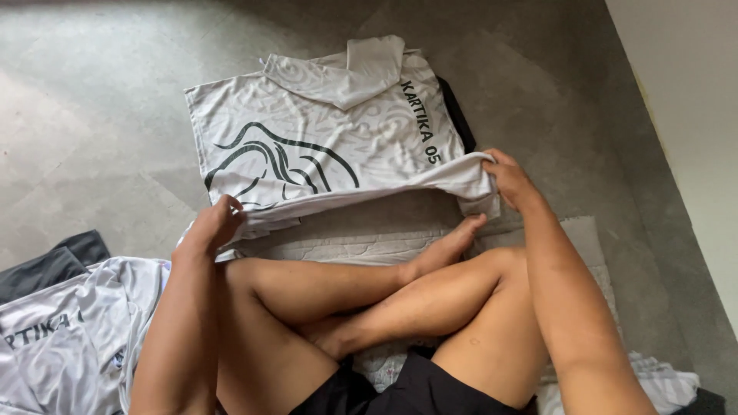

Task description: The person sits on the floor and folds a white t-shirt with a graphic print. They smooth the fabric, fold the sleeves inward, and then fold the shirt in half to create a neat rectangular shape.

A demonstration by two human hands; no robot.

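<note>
A person sits cross-legged on a pale mat [369, 244] that lies on a grey floor [92, 115]. In front of the legs a white shirt [323, 131] lies spread flat on the floor, partly folded, with a dark curved drawing and dark letters on it. Its collar part is turned over at the far edge. A dark cloth [459, 115] shows a little from under the shirt on the right side.

The left hand [214, 224] is at the near left edge of the shirt. Its fingers are bent and closed around the cloth there, so it holds this edge. The right hand [507, 178] is at the near right corner of the shirt. Its fingers pinch the cloth and lift it a little, so the near edge makes a hanging fold between the two hands. Both hands are well apart, one at each end of the near edge.

One bare foot [450, 244] rests on the mat, just below the lifted edge and near the right hand.

On the left, beside the left arm, is a pile of white shirts [69, 338] of the same kind, and a dark grey cloth [54, 265] lies behind it. At the lower right more white cloth [661, 380] lies on the floor. A pale wall [684, 100] stands on the right.
</note>
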